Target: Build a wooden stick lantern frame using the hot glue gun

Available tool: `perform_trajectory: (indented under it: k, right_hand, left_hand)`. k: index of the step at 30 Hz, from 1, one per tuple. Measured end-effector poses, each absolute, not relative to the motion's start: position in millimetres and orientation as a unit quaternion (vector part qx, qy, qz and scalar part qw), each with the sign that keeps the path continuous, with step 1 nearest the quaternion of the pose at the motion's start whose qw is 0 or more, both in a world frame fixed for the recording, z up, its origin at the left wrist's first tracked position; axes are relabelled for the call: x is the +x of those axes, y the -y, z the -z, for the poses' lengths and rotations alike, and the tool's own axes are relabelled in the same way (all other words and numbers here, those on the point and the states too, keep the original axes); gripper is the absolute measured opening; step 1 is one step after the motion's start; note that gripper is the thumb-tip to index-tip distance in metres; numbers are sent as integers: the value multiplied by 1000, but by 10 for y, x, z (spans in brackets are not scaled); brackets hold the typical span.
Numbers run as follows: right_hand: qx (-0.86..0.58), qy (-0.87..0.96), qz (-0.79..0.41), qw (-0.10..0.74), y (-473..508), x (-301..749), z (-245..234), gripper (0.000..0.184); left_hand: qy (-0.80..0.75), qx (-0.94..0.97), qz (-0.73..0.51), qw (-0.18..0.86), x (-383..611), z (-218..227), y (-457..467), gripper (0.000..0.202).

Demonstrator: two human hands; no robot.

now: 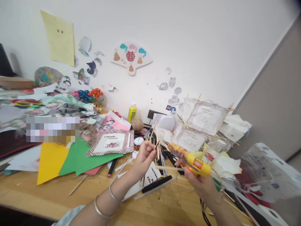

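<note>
My left hand (145,157) is closed in a pinch on a thin brown stick (157,144), which points up and to the right. My right hand (198,185) is wrapped round a yellow hot glue gun (185,155). The nozzle of the gun is aimed left, a short way from the stick. A pale wooden strip (168,168) runs level below the gun towards my right fingers; whether they grip it I cannot tell. Under my hands lie a black marker (157,184) and a paper with dark red marks (152,174).
Left lie green card (94,163), yellow card (51,163) and a framed temple picture (113,142). Behind are a twine ball (137,125) and a yellow-green bottle (132,112). Stick-framed drawings (204,117) lean on the wall. At right is a clear plastic bag (265,169).
</note>
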State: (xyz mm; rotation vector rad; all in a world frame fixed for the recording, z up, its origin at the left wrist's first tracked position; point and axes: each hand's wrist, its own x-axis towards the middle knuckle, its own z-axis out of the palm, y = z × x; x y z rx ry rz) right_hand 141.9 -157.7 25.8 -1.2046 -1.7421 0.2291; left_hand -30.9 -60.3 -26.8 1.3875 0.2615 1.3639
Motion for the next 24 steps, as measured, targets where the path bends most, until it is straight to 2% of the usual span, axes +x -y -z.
perform_trajectory:
  k: [4, 8, 20, 24]
  right_hand:
    - [-476, 749, -58, 456, 1613, 1489, -180, 22]
    - [-468, 779, -9, 416, 1635, 1481, -204, 23]
    - [-522, 771, 18, 364, 1569, 1459, -126, 24]
    - [-528, 763, 32, 372, 1548, 1465, -89, 23]
  left_hand:
    - [-142, 585, -573, 556, -259, 347, 570, 33]
    - [-192, 595, -590, 511, -231, 426, 564, 30]
    - [-237, 631, -586, 450, -242, 406, 591, 36]
    - [-242, 629, -582, 455, -245, 396, 601, 36]
